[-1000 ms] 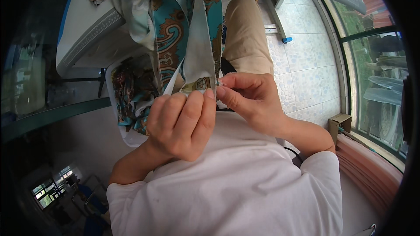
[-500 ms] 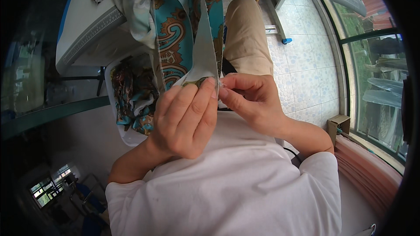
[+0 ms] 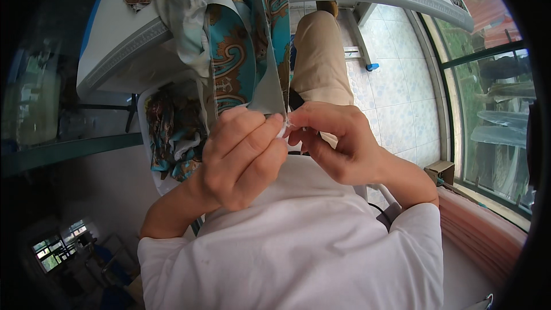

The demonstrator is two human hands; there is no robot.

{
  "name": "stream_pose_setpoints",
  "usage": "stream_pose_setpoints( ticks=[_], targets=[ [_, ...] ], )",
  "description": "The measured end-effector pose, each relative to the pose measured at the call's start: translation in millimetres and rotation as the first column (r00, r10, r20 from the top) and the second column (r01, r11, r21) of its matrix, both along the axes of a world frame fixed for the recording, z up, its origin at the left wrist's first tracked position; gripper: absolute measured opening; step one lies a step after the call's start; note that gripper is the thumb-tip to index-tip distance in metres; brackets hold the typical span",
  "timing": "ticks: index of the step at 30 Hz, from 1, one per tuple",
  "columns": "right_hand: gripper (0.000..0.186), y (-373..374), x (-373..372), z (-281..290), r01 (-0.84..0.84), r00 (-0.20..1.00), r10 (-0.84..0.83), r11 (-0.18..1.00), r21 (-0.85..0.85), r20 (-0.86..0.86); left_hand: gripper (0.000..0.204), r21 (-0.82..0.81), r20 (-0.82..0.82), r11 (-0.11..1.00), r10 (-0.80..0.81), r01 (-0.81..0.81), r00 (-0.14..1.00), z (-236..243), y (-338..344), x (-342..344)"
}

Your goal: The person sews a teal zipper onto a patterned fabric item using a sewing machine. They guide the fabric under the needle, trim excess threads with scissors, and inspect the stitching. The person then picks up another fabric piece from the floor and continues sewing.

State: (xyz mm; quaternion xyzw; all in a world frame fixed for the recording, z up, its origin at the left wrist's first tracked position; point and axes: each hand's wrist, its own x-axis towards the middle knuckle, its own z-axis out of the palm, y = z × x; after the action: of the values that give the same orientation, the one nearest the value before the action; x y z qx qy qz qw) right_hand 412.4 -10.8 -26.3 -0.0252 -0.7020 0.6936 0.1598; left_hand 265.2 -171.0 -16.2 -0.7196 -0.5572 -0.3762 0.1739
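A long paisley fabric (image 3: pixel 232 60) in turquoise, brown and gold, with a pale grey underside, hangs off the table edge towards me. My left hand (image 3: pixel 244 158) is closed on its near end, thumb and fingers pinching the cloth. Wispy white threads (image 3: pixel 288 123) stick out from the edge beside my left fingertips. At these threads, my right hand (image 3: pixel 341 142) is closed in a pinch, its index fingertip touching the frayed edge. Its thumb tip is partly hidden.
The white table (image 3: pixel 123 20) has a grey ruler-marked edge. A white basket (image 3: pixel 162 183) below it holds more patterned cloth. My knee (image 3: pixel 321 51) in beige trousers is under the table. At right stand a window (image 3: pixel 493 103) and a small cardboard box (image 3: pixel 440 171).
My right fingers have shifted slightly and bent more at the fabric edge. My left hand keeps its grip, with more white edge showing. The whole view has tilted a little.
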Motion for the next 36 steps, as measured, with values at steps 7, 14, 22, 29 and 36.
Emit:
stream_pose_setpoints(
  ticks=[7,14,22,29,36],
  targets=[
    [0.018,36.7,-29.2,31.2,0.503,0.803,0.141,0.363,0.785,-0.580,0.021,-0.025,-0.076,0.999,-0.022,0.020,0.997,13.4,1.8,0.1],
    [0.021,45.8,-33.6,48.7,0.399,0.814,0.339,0.264,0.878,-0.471,0.020,-0.045,0.091,0.994,-0.092,0.097,0.992,31.9,13.5,-6.8],
    [0.016,71.7,-30.0,47.5,0.203,0.893,0.233,0.555,0.806,-0.385,0.042,-0.485,-0.233,0.682,0.501,-0.547,0.833,42.0,105.7,-146.2],
    [0.011,66.5,-59.9,9.7,-0.027,0.906,0.251,0.837,0.546,-0.340,0.064,-0.498,-0.397,0.560,0.531,-0.662,0.748,23.0,78.2,-230.9],
    [0.011,64.2,-81.4,1.6,-0.116,0.933,0.236,0.912,0.393,-0.272,0.066,-0.568,-0.349,0.543,0.521,-0.618,0.779,31.7,85.5,-294.2]
  ],
)
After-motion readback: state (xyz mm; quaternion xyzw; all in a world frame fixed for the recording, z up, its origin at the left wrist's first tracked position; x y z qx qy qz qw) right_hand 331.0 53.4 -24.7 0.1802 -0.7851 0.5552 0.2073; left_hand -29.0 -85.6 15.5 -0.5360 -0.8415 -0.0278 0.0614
